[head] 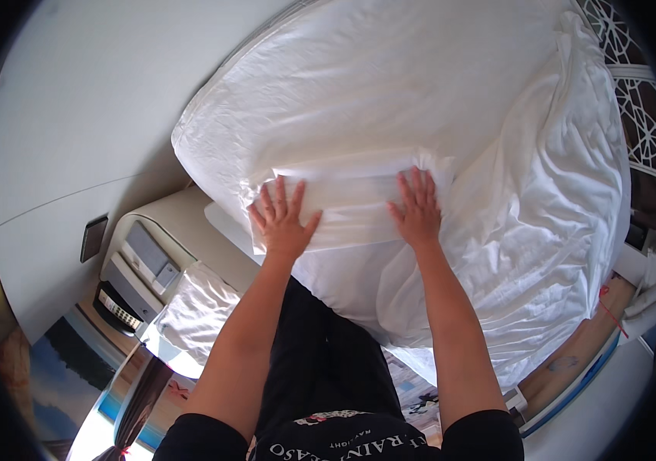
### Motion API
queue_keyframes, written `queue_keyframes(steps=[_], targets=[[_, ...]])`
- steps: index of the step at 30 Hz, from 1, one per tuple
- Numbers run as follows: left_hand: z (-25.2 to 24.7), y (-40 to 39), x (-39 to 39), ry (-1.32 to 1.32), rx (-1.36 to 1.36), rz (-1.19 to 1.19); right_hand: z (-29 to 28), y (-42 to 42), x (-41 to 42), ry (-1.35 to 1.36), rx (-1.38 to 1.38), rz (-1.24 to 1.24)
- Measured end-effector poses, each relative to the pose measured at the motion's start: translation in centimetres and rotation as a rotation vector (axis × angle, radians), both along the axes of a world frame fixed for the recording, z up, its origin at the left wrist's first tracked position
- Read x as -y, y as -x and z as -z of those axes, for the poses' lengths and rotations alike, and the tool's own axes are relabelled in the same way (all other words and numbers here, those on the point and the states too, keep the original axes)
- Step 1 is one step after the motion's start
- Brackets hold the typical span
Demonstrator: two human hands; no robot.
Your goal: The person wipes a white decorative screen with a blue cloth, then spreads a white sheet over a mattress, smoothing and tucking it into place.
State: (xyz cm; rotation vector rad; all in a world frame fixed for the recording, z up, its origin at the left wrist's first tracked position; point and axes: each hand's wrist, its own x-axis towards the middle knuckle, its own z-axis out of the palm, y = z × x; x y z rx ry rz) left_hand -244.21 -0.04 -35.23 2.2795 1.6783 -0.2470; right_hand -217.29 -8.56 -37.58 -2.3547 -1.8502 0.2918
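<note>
A folded piece of white fabric [351,199] lies near the close edge of a bed with a white sheet [357,104]. My left hand [285,222] rests flat on its left part, fingers spread. Over its right end, my right hand [418,210] lies palm down with the fingers a little apart. Neither hand grasps the fabric. To the right, a loose white cover [524,248] lies in wrinkles across the bed and hangs over its edge. What is under the folded fabric is hidden.
A bedside cabinet [161,213] at the left bears a telephone [118,308], grey-and-white boxes [152,253] and a crumpled white cloth [201,311]. A pale headboard or wall panel [86,115] borders the bed. At the far right stands a white latticework screen [645,115].
</note>
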Motion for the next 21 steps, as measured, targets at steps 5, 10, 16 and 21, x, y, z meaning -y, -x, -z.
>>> queue_keyframes(steps=[5, 10, 16, 21], targets=[[0.8, 3.3, -0.5, -0.078, -0.066, -0.127, 0.4, -3.1, 0.9, 0.026, 0.203, 0.169], [0.3, 5.2, 0.6, -0.231, 0.257, -0.299, -0.6, -2.4, 0.8, -0.052, 0.104, 0.255], [0.6, 5.2, 1.5, -0.288, 0.457, -0.474, -2.9, 1.2, -1.1, -0.189, -0.036, 0.148], [-0.4, 1.2, -0.8, -0.365, 0.436, -0.333, -2.4, 1.6, -6.7, -0.158, -0.355, 0.095]])
